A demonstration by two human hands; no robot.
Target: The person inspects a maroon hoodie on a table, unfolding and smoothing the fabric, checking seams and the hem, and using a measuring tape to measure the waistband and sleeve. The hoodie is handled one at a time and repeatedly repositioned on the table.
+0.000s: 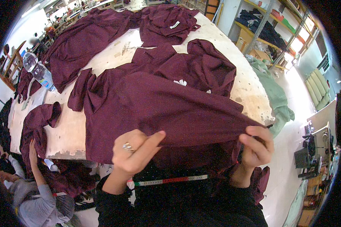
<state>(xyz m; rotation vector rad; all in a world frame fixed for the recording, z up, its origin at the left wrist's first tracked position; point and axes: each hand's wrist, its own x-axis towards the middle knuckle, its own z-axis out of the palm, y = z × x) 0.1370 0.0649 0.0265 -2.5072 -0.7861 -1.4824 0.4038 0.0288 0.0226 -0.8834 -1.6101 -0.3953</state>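
A maroon garment [151, 102] lies spread over the near end of the table, its lower edge pulled taut between my hands. My left hand [135, 153], with a ring on one finger, is closed at that edge, its fingertips against the cloth. At the right, my right hand [257, 145] pinches the garment's corner between thumb and fingers. Small white tags [181, 82] show among the folds beyond. A tape measure [170, 179] hangs across my dark clothing, below the cloth.
More maroon garments [91, 36] are heaped along the pale wooden table [250, 90]. A clear plastic bottle [38, 70] lies at the left. Nearby, a co-worker in grey [41, 204] handles maroon cloth [38, 121]. Green fabric [269, 87] drapes off the right edge, near metal shelves [259, 26].
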